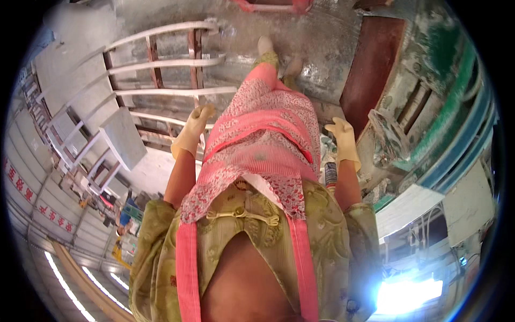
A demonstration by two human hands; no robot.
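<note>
A cream glove covers my left hand (192,129), held out at my left side with the fingers loosely bent and a little apart. No held object shows in it. It is nearest a rack of curved white rails (169,65) on brown-red uprights; whether it touches a rail cannot be told. My right hand (343,138), in a matching glove, hangs open on my other side, its fingers apart and bent inward. Beside that hand lies a dark red-brown board (371,67). A dark cylinder with a printed label (330,174) is near my right wrist.
One foot (265,45) is forward on the wet-looking grey floor (316,51). At the far edge sits a red plastic container (274,6). Green and blue curved rails (456,137) run along the right. A pale block (122,138) stands left, with another person (124,220) beyond.
</note>
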